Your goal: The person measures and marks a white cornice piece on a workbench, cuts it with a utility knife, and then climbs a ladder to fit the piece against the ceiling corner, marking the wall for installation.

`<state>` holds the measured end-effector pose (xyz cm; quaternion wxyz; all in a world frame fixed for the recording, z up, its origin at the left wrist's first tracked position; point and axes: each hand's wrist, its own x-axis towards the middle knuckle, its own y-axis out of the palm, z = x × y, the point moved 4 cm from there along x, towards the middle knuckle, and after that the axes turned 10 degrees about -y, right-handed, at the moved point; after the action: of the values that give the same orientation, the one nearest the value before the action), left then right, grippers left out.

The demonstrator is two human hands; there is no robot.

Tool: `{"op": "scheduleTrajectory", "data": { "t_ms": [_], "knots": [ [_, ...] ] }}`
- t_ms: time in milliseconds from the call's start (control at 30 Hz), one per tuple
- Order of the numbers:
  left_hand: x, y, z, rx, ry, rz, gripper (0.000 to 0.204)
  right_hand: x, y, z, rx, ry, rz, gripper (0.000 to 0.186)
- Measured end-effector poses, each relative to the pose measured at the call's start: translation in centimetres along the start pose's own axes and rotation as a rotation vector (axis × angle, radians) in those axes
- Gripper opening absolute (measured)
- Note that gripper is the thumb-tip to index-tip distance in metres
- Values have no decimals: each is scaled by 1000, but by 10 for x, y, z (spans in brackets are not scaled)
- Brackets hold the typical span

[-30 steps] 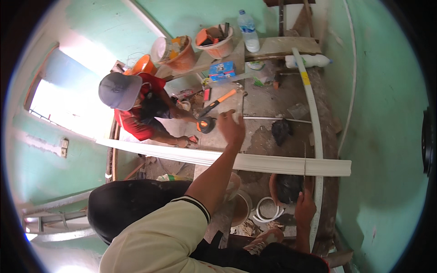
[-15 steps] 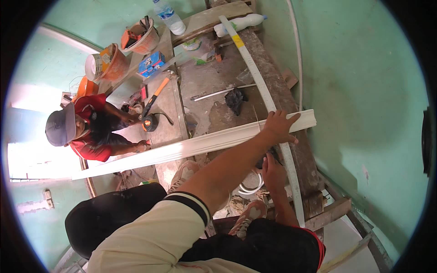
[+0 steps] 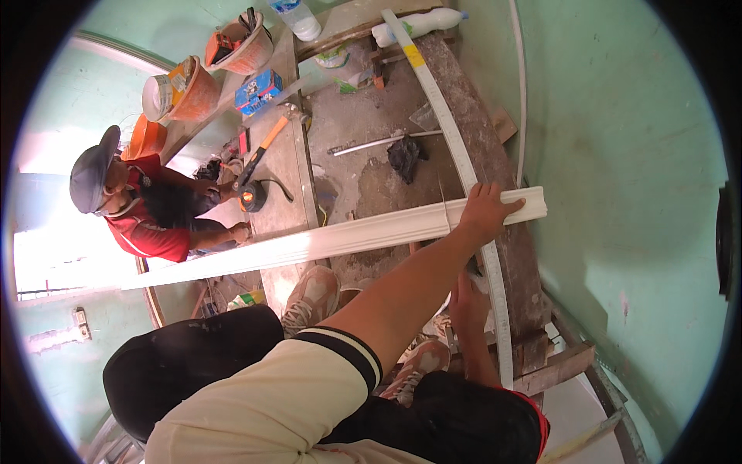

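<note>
I have the left hand (image 3: pixel 483 213) laid partly open on the white molding (image 3: pixel 348 236), close to its right end, fingers reaching over the far edge and thumb stretched out to the right. Just left of it the thin blade of the saw (image 3: pixel 444 203) stands across the molding. The right hand (image 3: pixel 468 305) is below, closed on the saw's near end, though my left wrist hides most of that grip from me. The molding runs from there leftward toward the bright window side and crosses over a long pale bar (image 3: pixel 440 104) with a yellow patch. Beyond it I see a crumpled black bag (image 3: pixel 406 158) beside a thin white rod (image 3: pixel 382 143). To the left, a tape measure (image 3: pixel 253 197) and an orange-and-black hammer (image 3: pixel 263 151) lie on a plank (image 3: pixel 290 216). A co-worker (image 3: pixel 147 240) in red has one hand at the molding's far edge. Farthest out are a blue box (image 3: pixel 259 91) and two tubs (image 3: pixel 197 93).
</note>
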<state>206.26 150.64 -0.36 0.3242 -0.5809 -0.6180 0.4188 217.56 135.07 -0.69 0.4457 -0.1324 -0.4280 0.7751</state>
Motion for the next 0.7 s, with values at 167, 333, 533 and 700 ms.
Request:
{"op": "scheduleTrajectory", "data": {
  "t_ms": [167, 333, 533, 700],
  "knots": [
    [0, 11, 1, -92, 9, -66, 73, 13, 15, -18, -138, -127, 173, 27],
    [-5, 13, 13, -34, -10, -100, 69, -11, 11, 6, 50, -63, -20, 26],
    [-8, 9, 8, -16, 23, -135, 70, 25, 22, 2, 49, -137, 19, 37],
    [-6, 7, 1, -87, -14, 28, 74, -25, 3, -6, -161, -72, 81, 35]
  ]
}}
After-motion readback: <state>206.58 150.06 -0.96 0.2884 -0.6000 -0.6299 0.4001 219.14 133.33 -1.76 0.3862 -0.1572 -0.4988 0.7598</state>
